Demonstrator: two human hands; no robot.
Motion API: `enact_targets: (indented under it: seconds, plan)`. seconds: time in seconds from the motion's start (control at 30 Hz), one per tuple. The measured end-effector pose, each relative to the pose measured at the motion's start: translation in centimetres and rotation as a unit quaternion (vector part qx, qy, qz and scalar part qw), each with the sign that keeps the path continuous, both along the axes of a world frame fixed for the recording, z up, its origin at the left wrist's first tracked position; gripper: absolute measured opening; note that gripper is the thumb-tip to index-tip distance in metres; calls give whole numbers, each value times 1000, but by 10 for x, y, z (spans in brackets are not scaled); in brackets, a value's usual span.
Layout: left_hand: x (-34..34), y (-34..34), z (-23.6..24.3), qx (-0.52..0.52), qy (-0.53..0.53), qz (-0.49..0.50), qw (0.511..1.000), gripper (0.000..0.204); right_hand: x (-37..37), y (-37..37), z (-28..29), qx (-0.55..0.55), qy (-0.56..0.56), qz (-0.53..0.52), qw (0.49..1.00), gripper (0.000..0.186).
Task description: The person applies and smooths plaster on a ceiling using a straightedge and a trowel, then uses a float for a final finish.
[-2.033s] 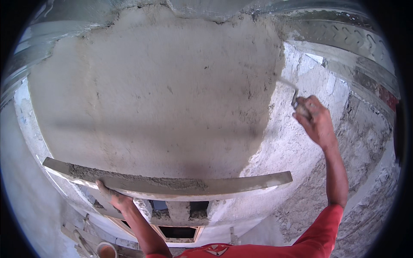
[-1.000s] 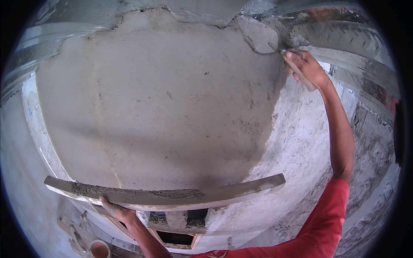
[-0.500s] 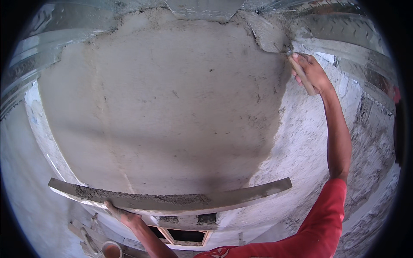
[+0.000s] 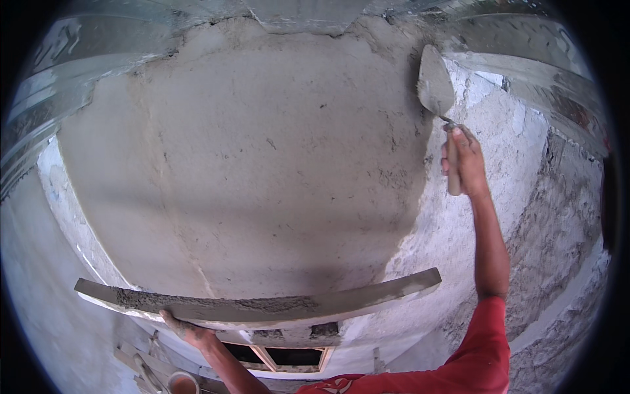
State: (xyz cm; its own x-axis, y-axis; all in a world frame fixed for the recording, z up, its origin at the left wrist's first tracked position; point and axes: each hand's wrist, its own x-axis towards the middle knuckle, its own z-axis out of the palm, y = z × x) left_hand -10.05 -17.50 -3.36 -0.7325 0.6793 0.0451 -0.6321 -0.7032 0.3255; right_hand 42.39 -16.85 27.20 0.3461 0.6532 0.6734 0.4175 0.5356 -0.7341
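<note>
My right hand [image 4: 467,157] grips the handle of a pointed trowel [image 4: 436,82], its blade angled upward against the upper right edge of the wet grey plaster [image 4: 275,151]. Some mortar clings to the blade. Low in the view, my left hand [image 4: 189,329] holds a long straightedge board [image 4: 367,297] from beneath, thumb over its near edge. A ridge of mortar [image 4: 216,306] lies along the left and middle of the board's top face. The fingers under the board are hidden.
Corrugated metal sheets [image 4: 525,39] run along the top. Rough, unplastered wall [image 4: 505,138] shows at right. Below the board are a wood-framed opening [image 4: 295,358], a round container [image 4: 182,383] and planks [image 4: 134,361] at lower left.
My right hand has moved down and slightly left with the trowel. Its blade has swung from pointing up-left to nearly upright. My left hand and the board have barely shifted.
</note>
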Motion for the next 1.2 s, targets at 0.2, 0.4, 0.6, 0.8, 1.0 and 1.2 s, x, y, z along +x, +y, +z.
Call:
enact_targets:
  seconds: [0.2,0.4,0.6,0.8,1.0,1.2]
  plan:
    - [1,6,0,-13,-5,-14,1000,65,-65,30,14,17,98,166,981,46]
    - [-2,8,-1,-31,21,-1,999,76,-123,52,30,13,143,150,978,40]
    - [-8,15,-2,-39,-4,-33,999,71,-141,46,29,-54,95,132,985,40]
    - [-5,28,-4,-19,-5,-70,997,72,-147,45,14,-93,67,79,990,40]
    - [-8,4,10,-30,-26,-92,995,77,-158,45,-37,-127,24,43,991,52]
    - [7,22,-15,-58,-41,-73,995,63,-88,-5,-129,-184,-133,183,957,43]
